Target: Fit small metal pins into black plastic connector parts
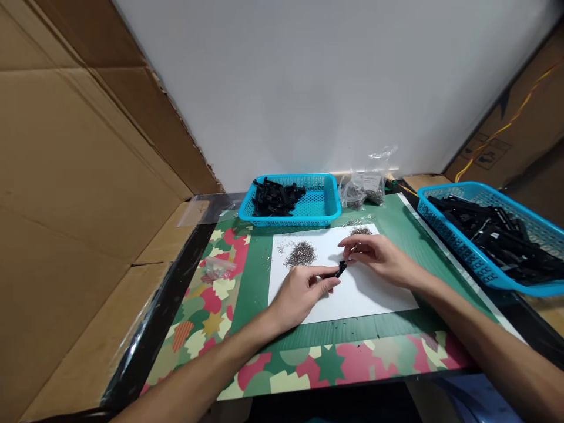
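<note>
My left hand (303, 292) rests on a white sheet (379, 296) and pinches a small black plastic part (341, 269) between thumb and fingers. My right hand (379, 257) meets it from the right, its fingertips closed at the part's upper end; whether they hold anything tiny there is too small to tell. A heap of small metal springs (301, 254) lies on the sheet just beyond my left hand. A smaller heap of metal bits (360, 231) sits behind my right hand.
A blue basket (324, 207) with black parts stands at the back centre. A second blue basket (473, 258), full of black parts, sits at the right edge. Clear bags of metal pieces (363, 188) lean by the wall. Cardboard walls the left side. A green mat (255, 282) covers the table.
</note>
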Demonstrator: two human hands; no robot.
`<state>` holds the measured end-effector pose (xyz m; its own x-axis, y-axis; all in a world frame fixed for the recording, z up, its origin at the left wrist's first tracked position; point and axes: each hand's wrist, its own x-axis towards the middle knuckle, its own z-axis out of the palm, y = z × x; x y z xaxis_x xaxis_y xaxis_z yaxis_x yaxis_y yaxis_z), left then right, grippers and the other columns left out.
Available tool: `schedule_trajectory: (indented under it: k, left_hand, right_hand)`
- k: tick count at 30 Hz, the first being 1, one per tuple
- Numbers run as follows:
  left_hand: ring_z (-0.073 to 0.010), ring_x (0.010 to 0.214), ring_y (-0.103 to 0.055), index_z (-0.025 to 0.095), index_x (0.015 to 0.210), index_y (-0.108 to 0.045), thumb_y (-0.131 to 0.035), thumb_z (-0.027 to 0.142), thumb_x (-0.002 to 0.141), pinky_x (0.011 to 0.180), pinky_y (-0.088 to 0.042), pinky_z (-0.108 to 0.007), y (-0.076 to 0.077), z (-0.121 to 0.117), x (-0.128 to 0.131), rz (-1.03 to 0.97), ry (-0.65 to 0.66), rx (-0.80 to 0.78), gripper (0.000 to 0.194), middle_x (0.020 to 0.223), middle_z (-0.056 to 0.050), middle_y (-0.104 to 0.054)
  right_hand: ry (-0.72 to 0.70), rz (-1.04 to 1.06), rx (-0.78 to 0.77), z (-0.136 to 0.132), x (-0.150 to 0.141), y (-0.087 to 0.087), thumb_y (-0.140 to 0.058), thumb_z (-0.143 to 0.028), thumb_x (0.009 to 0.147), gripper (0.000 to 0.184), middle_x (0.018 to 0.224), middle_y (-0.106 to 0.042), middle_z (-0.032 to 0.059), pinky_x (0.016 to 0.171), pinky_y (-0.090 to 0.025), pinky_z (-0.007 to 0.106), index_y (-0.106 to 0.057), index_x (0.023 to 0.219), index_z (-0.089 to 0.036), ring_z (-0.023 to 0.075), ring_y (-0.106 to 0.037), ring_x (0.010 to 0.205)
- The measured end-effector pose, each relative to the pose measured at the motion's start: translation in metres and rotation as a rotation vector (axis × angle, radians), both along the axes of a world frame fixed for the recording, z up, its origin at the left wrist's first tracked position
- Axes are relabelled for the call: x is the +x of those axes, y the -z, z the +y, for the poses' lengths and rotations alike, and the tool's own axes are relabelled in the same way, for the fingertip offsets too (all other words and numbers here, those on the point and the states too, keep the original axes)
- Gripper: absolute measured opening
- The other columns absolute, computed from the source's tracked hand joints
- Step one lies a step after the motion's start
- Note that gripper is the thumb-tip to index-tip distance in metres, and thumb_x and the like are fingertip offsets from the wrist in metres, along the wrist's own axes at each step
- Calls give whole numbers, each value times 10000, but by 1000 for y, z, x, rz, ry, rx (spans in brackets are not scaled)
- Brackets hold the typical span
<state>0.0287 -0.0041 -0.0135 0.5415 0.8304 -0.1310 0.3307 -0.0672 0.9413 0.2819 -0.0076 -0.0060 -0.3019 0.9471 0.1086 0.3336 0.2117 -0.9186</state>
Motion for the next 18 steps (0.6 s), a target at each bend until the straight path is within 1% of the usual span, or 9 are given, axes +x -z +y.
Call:
schedule_trajectory:
  k: [2, 4, 7, 10, 13, 18]
  left_hand:
    - [-224, 788, -742, 135, 1245, -832, -793, 437, 919, 730, -579, -325, 0, 0, 1, -2, -16, -4, 446, 1027, -131, -856]
    - [-212, 725, -723, 130, 1232, -838, -818, 431, 895, 683, -569, -318, 0, 0, 2, 1, -34, -7, 452, 960, -128, -858]
    - [-203, 663, -707, 118, 1214, -844, -841, 410, 867, 619, -548, -307, -1, 1, 4, 2, -52, -25, 453, 882, -125, -855]
    - [-226, 721, -758, 127, 1224, -840, -845, 391, 865, 664, -587, -322, -1, 1, 5, -13, -51, -66, 445, 895, -124, -860]
    - [-239, 778, -798, 139, 1227, -839, -857, 366, 862, 726, -624, -333, 0, 0, 6, -35, -45, -108, 431, 928, -121, -864]
    - [-232, 774, -804, 139, 1202, -845, -864, 329, 858, 764, -642, -346, 6, 0, 7, -79, -39, -151, 394, 897, -109, -862]
  right_hand:
    - [19, 52, -24, 0, 0, 1, -666, -300, 981, 273, 974, -801, 93, 853, -620, 400, -699, 1223, -178, 233, -779, 888]
    - [40, 86, -35, 1, 0, 4, -715, -344, 959, 299, 903, -802, 86, 836, -632, 403, -686, 1203, -173, 239, -791, 839]
    - [67, 69, -28, 0, -4, 9, -730, -386, 957, 281, 841, -799, 76, 828, -629, 414, -698, 1148, -182, 247, -794, 812]
    - [84, 34, -18, -1, -7, 10, -725, -412, 961, 271, 843, -806, 83, 804, -629, 417, -714, 1114, -188, 260, -798, 816]
    - [91, 8, -8, -2, -8, 8, -729, -404, 949, 258, 846, -813, 87, 770, -625, 405, -723, 1092, -189, 263, -800, 808]
    - [140, -63, 21, -5, -13, 2, -726, -341, 923, 207, 855, -824, 83, 718, -603, 378, -744, 1064, -190, 256, -798, 790]
